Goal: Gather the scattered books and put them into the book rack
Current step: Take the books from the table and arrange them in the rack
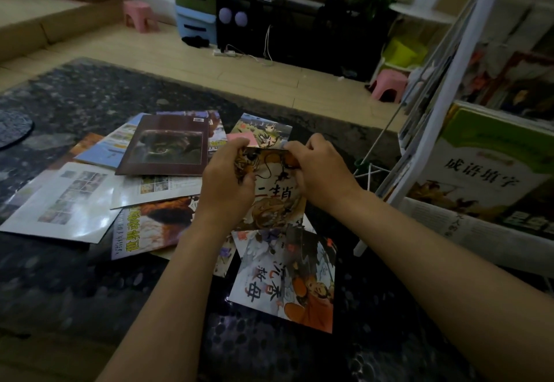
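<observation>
Forearms (168, 306) reach in from the bottom edge. Between them, on the near side of both hands, a thin orange-figure book (287, 279) lies flat on the dark pebbled bench (75, 285). Beyond it the left hand (227, 168) and right hand (317, 168) together hold a picture book (275, 198), apparently raised off the pile. Each hand's fingers are curled round an upper corner, and the lower part of the book hangs free toward the camera. Left of the left hand the other books (144, 225) sprawl overlapping, among them a brown-covered book (168, 147) and a glossy white book (66, 198). The book rack (443, 87) stands to the right of the right hand, already carrying several titles.

These look light, thin and limp, with shiny covers that will likely slide on one another. A single one probably sags when pinched at a corner. Holding it along the spine, or squaring a few into a stack gripped from both sides, seems safer.
</observation>
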### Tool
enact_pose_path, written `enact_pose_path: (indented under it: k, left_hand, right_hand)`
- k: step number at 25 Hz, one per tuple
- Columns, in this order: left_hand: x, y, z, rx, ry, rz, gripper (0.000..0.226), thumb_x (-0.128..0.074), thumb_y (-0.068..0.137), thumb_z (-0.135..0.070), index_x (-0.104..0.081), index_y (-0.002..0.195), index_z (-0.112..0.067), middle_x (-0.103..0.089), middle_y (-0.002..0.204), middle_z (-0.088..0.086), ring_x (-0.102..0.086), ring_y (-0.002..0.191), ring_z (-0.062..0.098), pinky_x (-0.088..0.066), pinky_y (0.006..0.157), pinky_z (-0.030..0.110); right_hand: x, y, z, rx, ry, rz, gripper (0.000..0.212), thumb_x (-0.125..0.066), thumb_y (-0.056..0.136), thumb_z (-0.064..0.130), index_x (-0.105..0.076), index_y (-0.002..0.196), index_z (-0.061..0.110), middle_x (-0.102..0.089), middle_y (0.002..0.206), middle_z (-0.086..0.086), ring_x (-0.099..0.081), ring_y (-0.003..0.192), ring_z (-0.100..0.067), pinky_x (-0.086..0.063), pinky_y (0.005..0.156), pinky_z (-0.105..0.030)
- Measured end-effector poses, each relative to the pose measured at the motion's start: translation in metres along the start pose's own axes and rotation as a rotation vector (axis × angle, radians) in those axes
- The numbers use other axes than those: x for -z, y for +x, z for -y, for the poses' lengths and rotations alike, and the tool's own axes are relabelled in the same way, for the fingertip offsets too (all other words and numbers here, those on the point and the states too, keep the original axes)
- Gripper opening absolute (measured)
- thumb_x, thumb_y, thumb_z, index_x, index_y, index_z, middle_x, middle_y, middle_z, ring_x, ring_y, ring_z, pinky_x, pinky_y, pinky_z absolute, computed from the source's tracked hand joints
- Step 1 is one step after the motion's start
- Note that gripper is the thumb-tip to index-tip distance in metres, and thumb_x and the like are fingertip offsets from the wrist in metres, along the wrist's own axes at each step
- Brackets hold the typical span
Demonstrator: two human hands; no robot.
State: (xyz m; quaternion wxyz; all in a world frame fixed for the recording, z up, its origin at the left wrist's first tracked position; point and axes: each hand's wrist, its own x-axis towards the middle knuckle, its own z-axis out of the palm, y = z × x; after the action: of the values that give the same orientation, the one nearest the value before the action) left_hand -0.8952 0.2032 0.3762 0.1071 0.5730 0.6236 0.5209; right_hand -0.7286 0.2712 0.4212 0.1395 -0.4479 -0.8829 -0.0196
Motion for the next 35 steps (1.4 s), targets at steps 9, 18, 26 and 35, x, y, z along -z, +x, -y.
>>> enact_pose_path:
  k: [9, 18, 26, 35]
  left_hand:
    - [0.018, 0.031, -0.086, -0.058, -0.107, -0.069, 0.058, -0.069, 0.082, -0.001, -0.048, 0.132, -0.022, -0.059, 0.116, 0.003, -0.06, 0.105, 0.018, -0.058, 0.086, 0.038]
    - [0.026, 0.101, -0.279, -0.385, -0.09, 0.013, 0.062, -0.065, 0.079, 0.004, -0.048, 0.135, -0.015, -0.06, 0.118, 0.005, -0.06, 0.108, 0.016, -0.054, 0.089, 0.03]
    - [-0.061, 0.128, -0.364, -0.594, 0.27, 0.06, 0.054, -0.063, 0.083, -0.002, -0.048, 0.134, -0.014, -0.048, 0.121, 0.012, -0.048, 0.109, 0.027, -0.036, 0.084, 0.028]
    - [-0.115, 0.134, -0.332, -0.548, 0.427, 0.064, 0.04, -0.06, 0.086, -0.002, -0.05, 0.124, -0.008, -0.049, 0.114, 0.015, -0.053, 0.093, 0.033, -0.052, 0.079, 0.048]
  right_hand:
    - [0.099, -0.013, -0.009, 0.097, -0.091, -0.246, 0.06, -0.057, 0.091, -0.002, -0.042, 0.147, 0.014, -0.05, 0.109, -0.016, -0.049, 0.101, -0.035, -0.051, 0.072, -0.042]
    - [0.283, -0.037, -0.077, 0.049, -0.156, -0.596, 0.054, -0.056, 0.091, -0.003, -0.05, 0.142, 0.013, -0.054, 0.112, -0.018, -0.052, 0.105, -0.037, -0.049, 0.087, -0.043]
    - [0.329, -0.067, -0.187, -0.088, -0.244, -0.614, 0.033, -0.056, 0.091, -0.001, -0.059, 0.122, 0.008, -0.055, 0.102, -0.017, -0.055, 0.096, -0.034, -0.046, 0.072, -0.035]
    - [0.284, -0.069, -0.216, -0.085, -0.255, -0.535, 0.035, -0.055, 0.09, -0.006, -0.054, 0.122, 0.006, -0.056, 0.107, -0.016, -0.053, 0.103, -0.032, -0.049, 0.072, -0.035]
